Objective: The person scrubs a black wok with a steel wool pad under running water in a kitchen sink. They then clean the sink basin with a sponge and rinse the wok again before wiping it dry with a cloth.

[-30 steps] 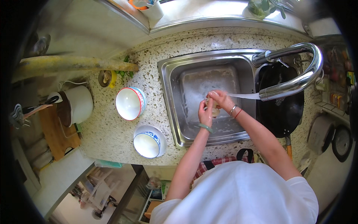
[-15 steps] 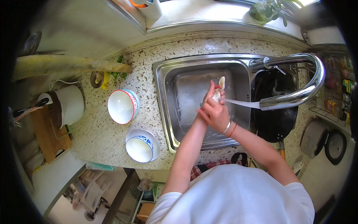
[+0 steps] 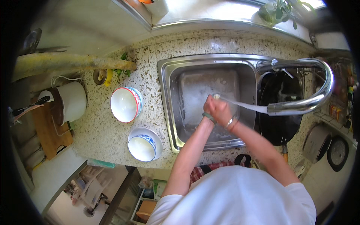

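Above the steel sink basin (image 3: 193, 80), my left hand (image 3: 209, 107) and my right hand (image 3: 222, 111) are pressed together, both closed. A crumpled whitish cloth (image 3: 216, 96) shows as a small bit at their far end; the rest is hidden inside the fingers. Water runs from the curved chrome faucet (image 3: 300, 108) on the right, and its stream reaches my hands at the cloth. My fingers are somewhat smeared by motion. A green bangle circles my left wrist, and a silver bracelet circles my right.
Left of the sink stand red-rimmed bowls (image 3: 123, 105) and a blue-patterned bowl (image 3: 141, 148) inside a larger pale one. A black wok (image 3: 279, 123) sits under the faucet. A yellow pipe (image 3: 75, 63) crosses the left side near a white rice cooker (image 3: 73, 101).
The cloth, which stuck out beyond my fingers, is now mostly gathered inside them. My right hand has closed over it beside the left, and both hands sit slightly lower in view.
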`<state>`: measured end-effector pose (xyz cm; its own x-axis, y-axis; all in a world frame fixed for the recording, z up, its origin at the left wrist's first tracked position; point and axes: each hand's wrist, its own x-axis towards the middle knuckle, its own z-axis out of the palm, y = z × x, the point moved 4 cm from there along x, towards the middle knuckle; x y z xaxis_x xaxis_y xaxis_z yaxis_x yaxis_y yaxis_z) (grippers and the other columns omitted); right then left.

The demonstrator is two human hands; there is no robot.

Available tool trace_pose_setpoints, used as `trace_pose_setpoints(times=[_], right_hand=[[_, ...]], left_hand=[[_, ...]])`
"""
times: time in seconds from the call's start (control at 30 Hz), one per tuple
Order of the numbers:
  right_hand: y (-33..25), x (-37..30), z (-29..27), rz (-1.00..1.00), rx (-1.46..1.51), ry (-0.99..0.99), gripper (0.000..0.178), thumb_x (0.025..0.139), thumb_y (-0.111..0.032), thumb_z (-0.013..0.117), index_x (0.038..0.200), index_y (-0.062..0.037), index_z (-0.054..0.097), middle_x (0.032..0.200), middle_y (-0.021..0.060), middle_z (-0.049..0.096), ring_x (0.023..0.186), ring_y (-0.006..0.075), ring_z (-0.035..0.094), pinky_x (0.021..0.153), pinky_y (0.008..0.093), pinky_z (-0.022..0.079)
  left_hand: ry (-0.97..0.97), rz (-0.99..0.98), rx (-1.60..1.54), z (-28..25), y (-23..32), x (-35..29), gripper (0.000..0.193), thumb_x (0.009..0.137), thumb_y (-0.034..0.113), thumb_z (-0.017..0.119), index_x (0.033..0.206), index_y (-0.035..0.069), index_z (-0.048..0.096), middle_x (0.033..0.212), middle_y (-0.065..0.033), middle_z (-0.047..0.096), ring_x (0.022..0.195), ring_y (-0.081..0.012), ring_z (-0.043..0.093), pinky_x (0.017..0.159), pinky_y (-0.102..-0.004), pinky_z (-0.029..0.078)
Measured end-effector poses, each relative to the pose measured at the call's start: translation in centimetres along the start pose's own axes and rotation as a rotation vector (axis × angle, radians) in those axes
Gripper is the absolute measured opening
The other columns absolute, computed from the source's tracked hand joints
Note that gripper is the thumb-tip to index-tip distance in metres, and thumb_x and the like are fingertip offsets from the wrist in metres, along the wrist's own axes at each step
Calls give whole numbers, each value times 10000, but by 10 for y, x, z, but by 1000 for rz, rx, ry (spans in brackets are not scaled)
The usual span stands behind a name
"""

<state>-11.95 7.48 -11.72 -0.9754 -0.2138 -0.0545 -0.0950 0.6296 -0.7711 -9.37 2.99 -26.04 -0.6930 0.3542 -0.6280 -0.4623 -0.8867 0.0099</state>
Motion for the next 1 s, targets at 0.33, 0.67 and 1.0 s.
trace_pose_setpoints(times=[0.33, 0.67, 1.0], right_hand=[[58, 20, -24, 710, 627, -261, 252, 895, -288, 613, 972, -58, 680, 808, 129, 662, 581, 216, 601, 573, 372, 493], [80, 49, -6, 380, -197, -136, 362, 918, -375, 467, 813, -83, 655, 768, 184, 645, 739, 381, 630, 616, 476, 496], [19, 17, 11, 28, -70, -36, 250, 886, -276, 523, 845, -56, 634, 746, 204, 617, 700, 427, 589, 583, 456, 466]], left_hand=[[541, 160, 340, 38, 56, -18, 264, 910, 375, 590, 932, 115, 552, 897, -55, 618, 774, -180, 588, 700, -302, 494], [483, 178, 507, 54, 17, -9, 325, 940, 445, 466, 851, 151, 572, 655, 24, 546, 493, -117, 509, 415, -288, 389], [434, 55, 178, 43, 8, -13, 304, 962, 431, 421, 801, 182, 487, 646, 57, 490, 566, -124, 516, 525, -300, 432]])
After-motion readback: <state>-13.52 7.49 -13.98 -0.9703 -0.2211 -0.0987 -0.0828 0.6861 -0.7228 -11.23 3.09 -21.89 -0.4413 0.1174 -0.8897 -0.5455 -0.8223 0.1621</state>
